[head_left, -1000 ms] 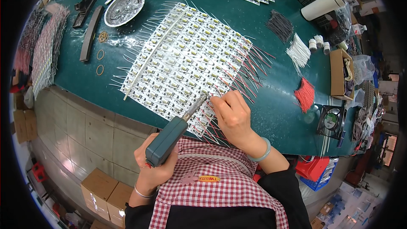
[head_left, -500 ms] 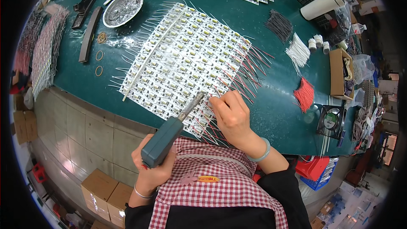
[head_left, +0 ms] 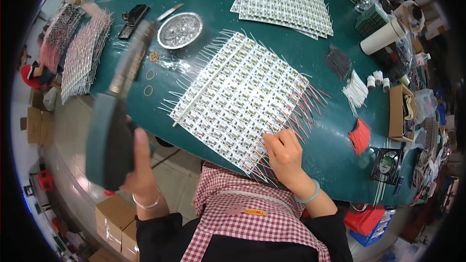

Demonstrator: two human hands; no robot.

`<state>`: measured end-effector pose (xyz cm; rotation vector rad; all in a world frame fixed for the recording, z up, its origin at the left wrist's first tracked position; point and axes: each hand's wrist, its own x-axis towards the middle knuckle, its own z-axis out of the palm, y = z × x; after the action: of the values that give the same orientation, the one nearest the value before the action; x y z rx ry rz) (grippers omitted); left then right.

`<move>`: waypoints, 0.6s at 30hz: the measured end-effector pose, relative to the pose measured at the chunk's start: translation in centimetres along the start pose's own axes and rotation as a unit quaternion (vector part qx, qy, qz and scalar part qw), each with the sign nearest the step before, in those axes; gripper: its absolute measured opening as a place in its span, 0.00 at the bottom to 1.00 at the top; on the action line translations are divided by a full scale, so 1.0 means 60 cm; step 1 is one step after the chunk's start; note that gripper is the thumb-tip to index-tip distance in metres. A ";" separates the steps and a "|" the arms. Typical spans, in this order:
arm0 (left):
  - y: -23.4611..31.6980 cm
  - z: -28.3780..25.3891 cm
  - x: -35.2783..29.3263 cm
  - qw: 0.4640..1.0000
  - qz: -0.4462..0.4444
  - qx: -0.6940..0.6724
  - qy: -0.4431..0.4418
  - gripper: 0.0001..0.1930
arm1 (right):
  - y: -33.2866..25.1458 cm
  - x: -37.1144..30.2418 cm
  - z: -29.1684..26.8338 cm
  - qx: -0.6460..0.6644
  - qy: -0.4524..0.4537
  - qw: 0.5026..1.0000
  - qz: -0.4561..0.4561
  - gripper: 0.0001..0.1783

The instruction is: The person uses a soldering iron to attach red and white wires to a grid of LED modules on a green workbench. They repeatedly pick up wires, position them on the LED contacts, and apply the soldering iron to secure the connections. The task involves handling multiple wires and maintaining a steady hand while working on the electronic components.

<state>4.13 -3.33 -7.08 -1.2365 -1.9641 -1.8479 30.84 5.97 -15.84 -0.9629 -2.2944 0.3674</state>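
My left hand point(head_left: 141, 167) grips the handle of a dark green soldering gun point(head_left: 108, 140), raised at the left and smeared by motion. Its metal barrel points up beside a silver dish point(head_left: 180, 47) of metallic scraps. On the green table lies a white circuit board panel point(head_left: 242, 102) with rows of small yellowish parts. White wires stick out along its left side, red and white ones along its right. My right hand point(head_left: 285, 157) rests at the panel's lower right edge, fingers pinched together among the wires. What lies between those fingertips is hidden.
More panels point(head_left: 286, 7) are stacked at the back. To the right lie bundles of black wires point(head_left: 338, 62), white wires point(head_left: 356, 91) and red wires point(head_left: 359, 137), near a cardboard box point(head_left: 397, 111) and a small fan point(head_left: 387, 166). Rubber bands point(head_left: 148, 90) lie left of the panel.
My left hand has swung the soldering gun up and left, away from the panel toward the dish. My right hand stays at the panel's wired edge. The whole view has shifted.
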 end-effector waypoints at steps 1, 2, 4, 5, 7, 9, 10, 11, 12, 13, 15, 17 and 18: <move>0.005 0.013 0.028 0.999 0.038 0.021 0.014 0.13 | -0.001 0.001 0.002 0.004 0.004 1.000 -0.008 0.13; -0.015 0.040 0.040 0.998 -0.052 -0.020 0.037 0.13 | 0.006 0.000 -0.001 -0.002 0.010 1.000 -0.011 0.13; -0.065 0.054 0.077 0.982 -0.164 0.058 -0.081 0.12 | 0.014 -0.009 -0.003 -0.007 0.016 1.000 0.000 0.10; -0.097 0.078 0.093 0.962 -0.216 0.080 -0.148 0.11 | 0.012 -0.008 -0.006 -0.008 0.011 1.000 0.002 0.09; -0.156 0.096 0.047 0.991 -0.120 0.021 -0.057 0.09 | 0.016 -0.010 -0.002 -0.006 0.006 1.000 0.001 0.09; -0.146 0.051 0.022 0.969 -0.229 -0.054 -0.080 0.11 | 0.009 -0.001 0.017 0.009 0.012 0.999 -0.028 0.10; -0.117 0.058 0.014 0.963 -0.240 -0.099 -0.069 0.13 | 0.008 0.002 0.016 0.008 0.017 0.999 -0.029 0.10; -0.081 0.075 -0.002 0.956 -0.250 -0.143 -0.062 0.14 | 0.013 -0.003 0.007 0.008 0.025 0.999 -0.026 0.11; -0.068 0.078 -0.016 0.944 -0.273 -0.163 -0.093 0.16 | 0.019 -0.009 0.003 -0.001 0.026 0.999 -0.018 0.11; -0.061 0.074 -0.031 0.930 -0.297 -0.178 -0.123 0.18 | 0.022 -0.016 0.001 -0.007 0.026 1.000 -0.009 0.10; -0.051 0.051 -0.058 0.893 -0.352 -0.225 -0.169 0.21 | 0.022 -0.022 -0.001 -0.003 0.028 1.000 -0.004 0.10; -0.049 0.027 -0.080 0.837 -0.412 -0.298 -0.203 0.23 | 0.018 -0.017 -0.002 0.003 0.035 0.999 -0.009 0.10; -0.042 0.022 -0.093 0.824 -0.431 -0.315 -0.190 0.24 | 0.017 -0.016 -0.007 -0.001 0.035 0.999 -0.003 0.10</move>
<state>6.53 -4.32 -12.76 -0.9301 -2.4858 -3.0977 32.17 5.98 -16.43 -0.9559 -2.2339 0.3235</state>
